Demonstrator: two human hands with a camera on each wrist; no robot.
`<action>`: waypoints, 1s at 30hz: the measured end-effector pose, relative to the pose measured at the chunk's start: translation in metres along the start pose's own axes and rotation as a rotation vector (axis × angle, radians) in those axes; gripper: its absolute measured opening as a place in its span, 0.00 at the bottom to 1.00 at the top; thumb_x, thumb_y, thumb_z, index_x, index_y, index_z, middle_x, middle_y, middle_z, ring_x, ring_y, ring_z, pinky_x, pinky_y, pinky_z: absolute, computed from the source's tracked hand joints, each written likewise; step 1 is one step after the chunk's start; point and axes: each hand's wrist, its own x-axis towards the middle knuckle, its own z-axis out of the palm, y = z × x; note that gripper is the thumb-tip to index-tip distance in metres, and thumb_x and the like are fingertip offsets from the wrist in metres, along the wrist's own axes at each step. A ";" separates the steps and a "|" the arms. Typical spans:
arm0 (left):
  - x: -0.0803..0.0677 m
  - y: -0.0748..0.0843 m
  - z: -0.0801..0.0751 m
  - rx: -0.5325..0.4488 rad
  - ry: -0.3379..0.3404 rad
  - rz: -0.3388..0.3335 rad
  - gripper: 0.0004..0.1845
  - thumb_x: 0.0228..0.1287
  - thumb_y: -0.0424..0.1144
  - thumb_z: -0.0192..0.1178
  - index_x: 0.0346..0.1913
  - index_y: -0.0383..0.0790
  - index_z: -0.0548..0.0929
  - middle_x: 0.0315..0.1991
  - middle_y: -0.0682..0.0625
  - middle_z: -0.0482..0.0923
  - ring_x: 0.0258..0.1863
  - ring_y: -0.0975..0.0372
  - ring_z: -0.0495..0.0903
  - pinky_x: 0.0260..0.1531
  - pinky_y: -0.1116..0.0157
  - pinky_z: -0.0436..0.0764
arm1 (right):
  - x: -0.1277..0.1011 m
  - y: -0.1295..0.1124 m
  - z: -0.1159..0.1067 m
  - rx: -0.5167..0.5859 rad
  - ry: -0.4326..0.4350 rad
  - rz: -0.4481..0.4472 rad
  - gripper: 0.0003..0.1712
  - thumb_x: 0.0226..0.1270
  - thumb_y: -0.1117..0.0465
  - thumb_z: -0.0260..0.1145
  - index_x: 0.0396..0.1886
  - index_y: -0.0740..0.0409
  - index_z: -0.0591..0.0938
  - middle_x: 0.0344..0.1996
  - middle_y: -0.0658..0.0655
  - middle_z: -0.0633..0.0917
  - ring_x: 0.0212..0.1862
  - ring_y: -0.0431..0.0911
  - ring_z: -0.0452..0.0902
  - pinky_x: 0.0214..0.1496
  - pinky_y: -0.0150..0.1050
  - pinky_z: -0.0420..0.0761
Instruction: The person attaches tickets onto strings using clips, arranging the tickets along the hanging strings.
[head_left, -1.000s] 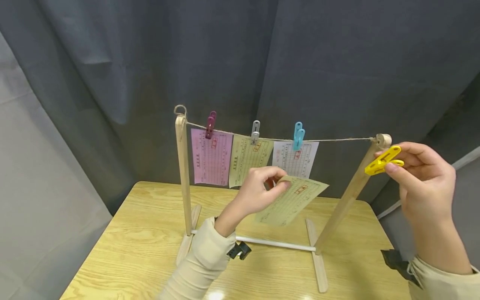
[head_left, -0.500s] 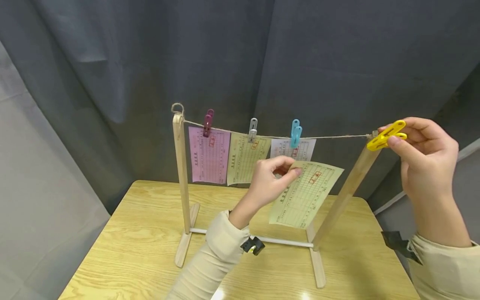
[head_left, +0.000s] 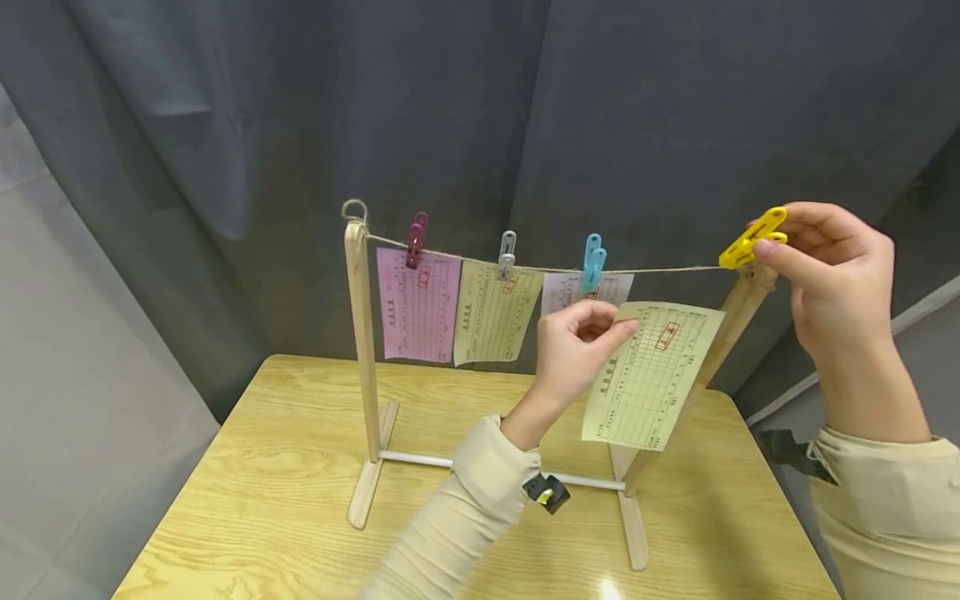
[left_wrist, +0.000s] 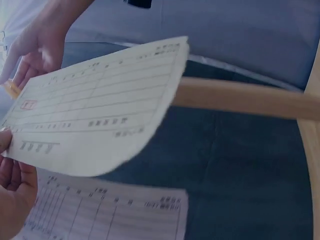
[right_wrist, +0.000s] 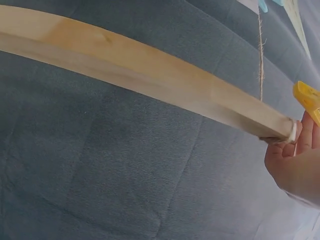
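My left hand [head_left: 573, 350] pinches a yellow-green printed slip [head_left: 652, 379] by its upper left edge, in front of the right part of the line. The slip hangs tilted, below the string and apart from it. My right hand [head_left: 843, 275] holds a yellow clothespin [head_left: 753, 239] between thumb and fingers, at the top of the right post [head_left: 738, 312]. In the right wrist view, that clothespin [right_wrist: 307, 100] is partly cut off by the frame's edge. A white slip [head_left: 581, 287] hangs from a blue clothespin [head_left: 594, 262], partly hidden behind my left hand.
The string [head_left: 667, 270] runs between two wooden posts on a yellow wood-grain table [head_left: 247, 500]. A pink slip [head_left: 417, 312] hangs from a maroon clothespin [head_left: 416, 240], and another yellow-green slip [head_left: 495, 317] from a grey one [head_left: 507, 254]. A white bar [head_left: 416, 458] joins the posts low down.
My left hand has carried the yellow-green slip up and to the right, and its face has turned more toward the head camera. My right hand has risen with the yellow clothespin to the string's height.
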 end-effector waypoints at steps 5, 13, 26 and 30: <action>0.001 -0.002 0.012 -0.028 0.029 -0.034 0.07 0.51 0.30 0.66 0.30 0.27 0.80 0.25 0.40 0.80 0.21 0.74 0.73 0.23 0.74 0.77 | 0.007 0.002 -0.004 0.062 -0.017 0.073 0.13 0.51 0.88 0.54 0.36 0.81 0.77 0.30 0.65 0.83 0.33 0.51 0.77 0.41 0.32 0.79; 0.006 0.009 0.018 -0.005 0.061 -0.032 0.06 0.52 0.28 0.64 0.30 0.26 0.80 0.25 0.39 0.80 0.21 0.71 0.73 0.24 0.75 0.76 | 0.013 0.008 -0.007 0.077 -0.048 0.122 0.13 0.50 0.88 0.56 0.37 0.80 0.78 0.29 0.65 0.83 0.30 0.50 0.79 0.31 0.29 0.79; 0.016 -0.010 0.035 0.018 0.152 -0.010 0.05 0.51 0.28 0.65 0.29 0.27 0.81 0.24 0.41 0.80 0.21 0.70 0.72 0.23 0.78 0.73 | 0.016 0.010 -0.010 -0.018 -0.091 0.193 0.14 0.53 0.86 0.55 0.39 0.77 0.79 0.30 0.61 0.84 0.31 0.47 0.79 0.37 0.28 0.78; 0.017 -0.012 0.035 0.035 0.175 -0.014 0.06 0.51 0.30 0.66 0.29 0.29 0.82 0.24 0.43 0.81 0.21 0.72 0.73 0.23 0.77 0.75 | 0.018 0.011 -0.012 0.001 -0.113 0.226 0.14 0.53 0.86 0.54 0.36 0.76 0.80 0.30 0.61 0.85 0.29 0.46 0.79 0.24 0.27 0.73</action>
